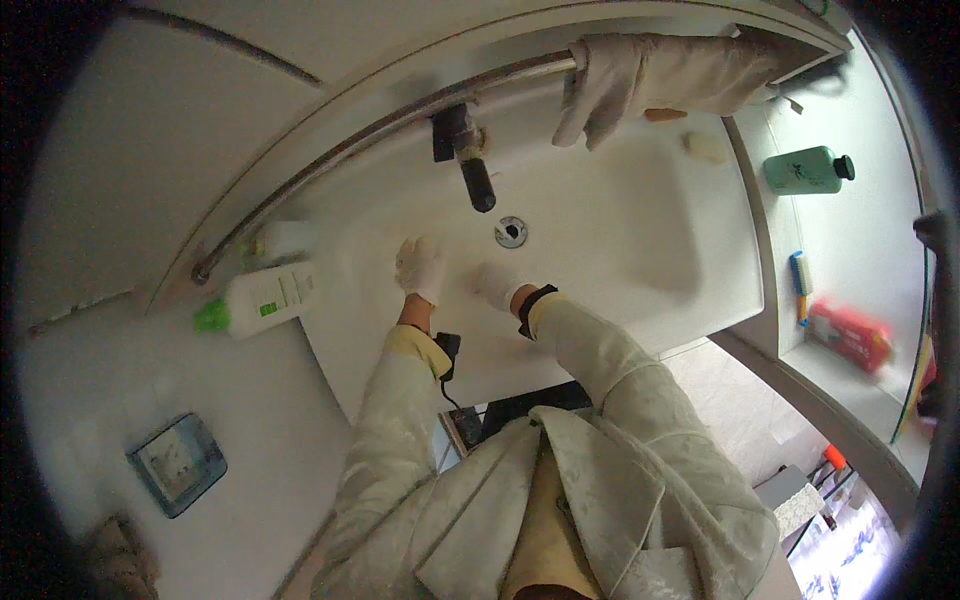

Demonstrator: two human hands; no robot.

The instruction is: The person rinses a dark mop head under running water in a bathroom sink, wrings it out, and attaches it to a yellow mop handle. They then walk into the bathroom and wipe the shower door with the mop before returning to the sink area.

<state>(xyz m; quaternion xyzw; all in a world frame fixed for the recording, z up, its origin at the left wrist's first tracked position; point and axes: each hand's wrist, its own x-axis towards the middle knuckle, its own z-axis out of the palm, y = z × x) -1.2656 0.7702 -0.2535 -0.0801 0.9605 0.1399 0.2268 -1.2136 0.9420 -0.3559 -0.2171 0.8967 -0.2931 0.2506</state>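
Observation:
Both of my hands are low inside a white washbasin [600, 225], apart from each other. A white covering, thin glove or lather, coats them to the wrist. My left hand [420, 266] is on the left side of the basin with its fingers curled; whether anything is in it is hidden. To its right, my right hand [501, 285] is blurred and close to the basin surface, and its fingers do not show clearly. The metal drain [511, 232] lies just beyond my right hand. Above the drain hangs the black spout of a faucet [478, 184].
A metal rail [390, 139] crosses behind the faucet, with a towel [675, 71] draped over it. A white bottle with a green cap [270, 300] stands left. On the right shelf are a green bottle [806, 171], a brush [801, 285] and a red package [851, 334].

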